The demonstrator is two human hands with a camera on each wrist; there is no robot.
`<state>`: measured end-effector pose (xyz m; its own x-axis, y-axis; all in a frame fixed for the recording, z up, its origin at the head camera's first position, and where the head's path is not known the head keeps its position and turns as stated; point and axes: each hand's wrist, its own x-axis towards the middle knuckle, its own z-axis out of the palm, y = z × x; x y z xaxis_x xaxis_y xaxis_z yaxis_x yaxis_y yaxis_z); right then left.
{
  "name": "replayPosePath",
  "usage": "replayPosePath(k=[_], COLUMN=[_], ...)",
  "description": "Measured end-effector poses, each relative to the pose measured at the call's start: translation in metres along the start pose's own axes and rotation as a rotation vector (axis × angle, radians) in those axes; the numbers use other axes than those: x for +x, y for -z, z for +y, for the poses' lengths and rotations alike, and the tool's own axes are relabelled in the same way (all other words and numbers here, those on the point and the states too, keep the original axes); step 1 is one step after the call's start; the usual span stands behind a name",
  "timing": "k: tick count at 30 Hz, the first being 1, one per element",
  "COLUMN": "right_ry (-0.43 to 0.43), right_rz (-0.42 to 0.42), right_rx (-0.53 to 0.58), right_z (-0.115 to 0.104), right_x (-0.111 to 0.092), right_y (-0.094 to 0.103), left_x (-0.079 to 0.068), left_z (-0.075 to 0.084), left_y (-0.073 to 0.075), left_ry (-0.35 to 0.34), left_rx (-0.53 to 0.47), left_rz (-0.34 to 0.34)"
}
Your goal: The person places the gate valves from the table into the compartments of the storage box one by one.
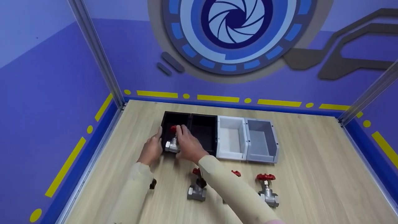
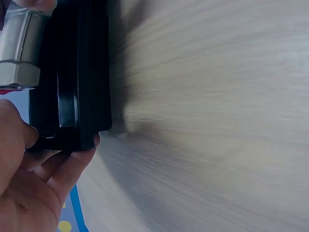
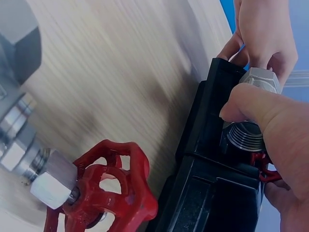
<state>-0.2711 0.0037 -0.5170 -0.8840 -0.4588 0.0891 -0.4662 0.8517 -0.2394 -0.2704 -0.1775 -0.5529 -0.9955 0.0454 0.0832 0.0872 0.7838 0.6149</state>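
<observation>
My right hand (image 1: 190, 146) holds a steel valve (image 1: 172, 147) with a red handwheel over the front of the leftmost black bin (image 1: 176, 117). In the right wrist view, the thumb lies across the valve's body (image 3: 245, 136), and its threaded opening shows. My left hand (image 1: 151, 150) grips that bin's left side wall. Seen from the left wrist, the thumb is over the rim and the fingers are on the outside of the bin (image 2: 91, 72). The palm side of my right hand is hidden in the head view.
A second black bin (image 1: 203, 129), a white bin (image 1: 230, 137) and a grey bin (image 1: 260, 141) continue the row rightward. In front lie valves: one at left (image 1: 196, 193), one mostly behind the right sleeve (image 1: 236, 173), one at right (image 1: 269, 197). A small black part (image 1: 153, 184) shows beside the left sleeve.
</observation>
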Motion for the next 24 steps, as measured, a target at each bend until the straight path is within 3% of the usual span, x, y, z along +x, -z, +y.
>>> replayPosePath(k=[11,24], right_ry=[0.019,0.009], right_rz=[0.009,0.006], right_rx=[-0.017,-0.01], right_z=[0.003,0.004], right_x=[0.004,0.011], right_y=[-0.001,-0.006], left_x=[-0.001,0.001], left_z=[-0.001,0.0], left_y=[-0.001,0.0], left_ry=[-0.016,0.037], left_rx=[-0.006,-0.019], left_rz=[0.027,-0.023])
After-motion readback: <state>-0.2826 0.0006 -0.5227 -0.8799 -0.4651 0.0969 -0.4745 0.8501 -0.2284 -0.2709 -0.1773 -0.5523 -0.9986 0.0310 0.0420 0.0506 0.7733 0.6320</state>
